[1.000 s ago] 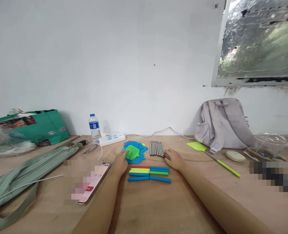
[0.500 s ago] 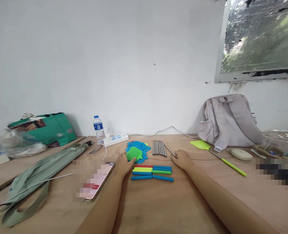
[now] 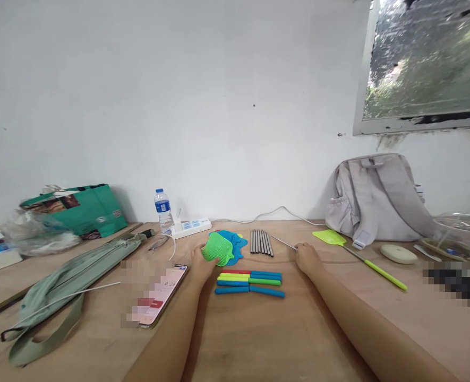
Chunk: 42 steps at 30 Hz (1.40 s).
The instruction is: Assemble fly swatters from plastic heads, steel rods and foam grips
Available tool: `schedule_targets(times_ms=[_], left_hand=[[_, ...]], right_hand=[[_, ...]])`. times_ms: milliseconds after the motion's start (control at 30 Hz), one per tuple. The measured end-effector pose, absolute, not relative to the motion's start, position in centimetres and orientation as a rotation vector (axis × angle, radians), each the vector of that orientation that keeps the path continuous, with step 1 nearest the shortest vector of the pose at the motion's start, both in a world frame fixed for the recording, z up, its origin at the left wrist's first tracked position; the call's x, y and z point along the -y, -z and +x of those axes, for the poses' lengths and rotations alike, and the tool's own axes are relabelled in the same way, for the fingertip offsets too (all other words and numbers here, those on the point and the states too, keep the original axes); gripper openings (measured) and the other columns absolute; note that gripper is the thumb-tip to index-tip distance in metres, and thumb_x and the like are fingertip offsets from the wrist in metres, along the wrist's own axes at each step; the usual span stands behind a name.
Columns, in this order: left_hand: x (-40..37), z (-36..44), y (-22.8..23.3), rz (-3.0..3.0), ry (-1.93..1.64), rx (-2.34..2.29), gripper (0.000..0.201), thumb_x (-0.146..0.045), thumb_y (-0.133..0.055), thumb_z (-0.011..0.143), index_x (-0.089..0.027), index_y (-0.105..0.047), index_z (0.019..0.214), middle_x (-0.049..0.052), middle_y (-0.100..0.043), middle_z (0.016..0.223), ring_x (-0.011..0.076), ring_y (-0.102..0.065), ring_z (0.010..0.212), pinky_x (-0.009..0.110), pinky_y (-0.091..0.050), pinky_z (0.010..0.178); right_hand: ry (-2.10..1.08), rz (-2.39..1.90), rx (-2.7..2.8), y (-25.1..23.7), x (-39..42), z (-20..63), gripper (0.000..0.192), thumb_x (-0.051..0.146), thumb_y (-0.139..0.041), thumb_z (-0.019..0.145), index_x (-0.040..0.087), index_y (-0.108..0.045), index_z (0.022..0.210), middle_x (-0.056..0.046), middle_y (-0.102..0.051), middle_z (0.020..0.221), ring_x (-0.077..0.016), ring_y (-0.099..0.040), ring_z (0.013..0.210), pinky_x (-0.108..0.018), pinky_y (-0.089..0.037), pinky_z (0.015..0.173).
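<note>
Against the wall at the far left of the worktop [image 3: 258, 339] sits a green bag [image 3: 79, 209] with crumpled clear plastic [image 3: 39, 236] beside it. Nearer, a grey-green fabric pouch [image 3: 79, 273] lies slantwise, a white cord trailing over it. A phone [image 3: 161, 294] lies face up just right of the pouch, its screen lit. Behind it stand a water bottle [image 3: 162, 208] and a white power strip [image 3: 190, 227], close together.

The person's left hand [image 3: 201, 263] is closed on a green mesh swatter head [image 3: 218, 249], lifting its near edge off the blue swatter heads [image 3: 238, 245] stacked beneath. Just in front of them lies a neat row of coloured handles [image 3: 250, 283] in red, yellow, green and blue, flat on the wood. Behind those, a tidy set of grey metal rods [image 3: 261, 242] lies side by side.

The right hand [image 3: 306, 257] pinches one thin metal rod [image 3: 284, 242], which slants away toward the others; the grip looks narrow, though the fingertips are too small to read clearly.

Further right lies an assembled yellow-green swatter [image 3: 358, 257], then a grey backpack [image 3: 378, 199] propped against the wall, a pale oval object [image 3: 399, 254] and a clear plastic container [image 3: 458, 233].
</note>
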<state>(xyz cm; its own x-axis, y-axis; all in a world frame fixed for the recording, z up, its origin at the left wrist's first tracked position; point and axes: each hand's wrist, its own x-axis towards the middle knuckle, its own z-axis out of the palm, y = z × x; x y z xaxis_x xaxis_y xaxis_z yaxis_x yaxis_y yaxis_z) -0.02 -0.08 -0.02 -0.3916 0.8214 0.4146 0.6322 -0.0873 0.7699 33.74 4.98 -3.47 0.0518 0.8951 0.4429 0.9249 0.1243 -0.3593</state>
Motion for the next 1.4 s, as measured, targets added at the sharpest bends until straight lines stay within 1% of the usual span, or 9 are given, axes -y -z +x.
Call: schedule_targets(times_ms=[133, 233, 333, 433, 600, 700, 833, 1100, 1400], left_hand=[[0.0, 0.2, 0.1, 1.507, -1.534, -1.826, 0.031, -0.024, -0.059, 0.061, -0.017, -0.049, 0.090, 0.006, -0.058, 0.090, 0.0249, -0.054, 0.091, 0.040, -0.042, 0.080], [0.0, 0.7, 0.1, 1.419, -1.610, -1.697, 0.024, -0.028, -0.055, 0.065, -0.019, -0.049, 0.087, 0.003, -0.060, 0.083, 0.0213, -0.058, 0.083, 0.036, -0.045, 0.075], [0.1, 1.4, 0.1, 1.351, -1.684, -1.547, 0.029, -0.031, -0.056, 0.065, -0.018, -0.048, 0.089, 0.003, -0.061, 0.087, 0.0195, -0.058, 0.084, 0.032, -0.046, 0.074], [0.4, 2.2, 0.0, 1.332, -1.700, -1.399, 0.034, -0.033, -0.059, 0.063, -0.018, -0.047, 0.091, 0.005, -0.062, 0.092, 0.0190, -0.059, 0.086, 0.031, -0.047, 0.073], [1.0, 3.5, 0.0, 1.299, -1.645, -1.153, 0.044, -0.033, -0.066, 0.059, -0.017, -0.047, 0.095, 0.006, -0.063, 0.092, 0.0200, -0.060, 0.084, 0.035, -0.048, 0.074], [1.2, 3.9, 0.1, 1.305, -1.601, -1.048, 0.044, -0.032, -0.068, 0.058, -0.017, -0.047, 0.094, 0.005, -0.062, 0.091, 0.0193, -0.060, 0.084, 0.035, -0.047, 0.077], [1.4, 4.1, -0.1, 1.317, -1.578, -1.048, 0.041, -0.031, -0.068, 0.058, -0.016, -0.048, 0.090, 0.004, -0.062, 0.090, 0.0191, -0.059, 0.085, 0.035, -0.046, 0.079], [1.7, 4.1, -0.2, 1.358, -1.534, -1.093, 0.043, -0.033, -0.067, 0.059, -0.016, -0.050, 0.094, 0.007, -0.060, 0.102, 0.0201, -0.056, 0.094, 0.033, -0.045, 0.081], [1.5, 4.0, 0.0, 1.367, -1.561, -1.082, 0.040, -0.031, -0.067, 0.059, -0.017, -0.049, 0.092, 0.006, -0.061, 0.098, 0.0202, -0.056, 0.094, 0.035, -0.044, 0.082]], right_hand=[[0.009, -1.763, 1.697, 3.5, -5.2, 34.3, 0.024, 0.010, -0.035, 0.076, 0.014, -0.051, 0.094, -0.014, -0.058, 0.080, -0.0209, -0.055, 0.076, -0.030, -0.036, 0.064], [-0.035, -1.669, 1.692, 2.9, -5.0, 34.3, 0.021, 0.017, -0.034, 0.079, 0.016, -0.046, 0.096, -0.010, -0.058, 0.082, -0.0184, -0.054, 0.076, -0.028, -0.037, 0.062], [-0.080, -1.531, 1.769, 2.2, -4.4, 33.7, 0.017, 0.027, -0.033, 0.080, 0.019, -0.044, 0.091, -0.004, -0.057, 0.080, -0.0167, -0.054, 0.074, -0.027, -0.038, 0.062], [-0.116, -1.404, 1.870, 1.5, -3.5, 32.8, 0.015, 0.032, -0.035, 0.078, 0.021, -0.044, 0.085, 0.000, -0.056, 0.075, -0.0151, -0.052, 0.070, -0.026, -0.038, 0.062], [-0.138, -1.298, 1.974, 0.7, -2.5, 32.0, 0.014, 0.033, -0.039, 0.076, 0.021, -0.046, 0.081, 0.001, -0.054, 0.071, -0.0140, -0.050, 0.066, -0.025, -0.036, 0.061], [-0.142, -1.277, 2.006, 0.5, -2.3, 32.1, 0.013, 0.032, -0.039, 0.076, 0.021, -0.045, 0.081, 0.001, -0.054, 0.071, -0.0146, -0.050, 0.068, -0.025, -0.036, 0.062], [-0.154, -1.260, 2.045, 0.4, -2.1, 32.1, 0.011, 0.030, -0.041, 0.075, 0.021, -0.046, 0.080, 0.001, -0.054, 0.071, -0.0144, -0.050, 0.069, -0.025, -0.036, 0.063], [-0.162, -1.260, 2.077, 0.2, -1.9, 32.0, 0.011, 0.030, -0.041, 0.075, 0.022, -0.046, 0.079, 0.001, -0.056, 0.071, -0.0143, -0.051, 0.068, -0.026, -0.036, 0.064], [-0.152, -1.229, 2.087, 0.0, -1.5, 31.9, 0.012, 0.031, -0.042, 0.076, 0.021, -0.048, 0.080, 0.001, -0.055, 0.071, -0.0137, -0.051, 0.067, -0.025, -0.036, 0.063]])
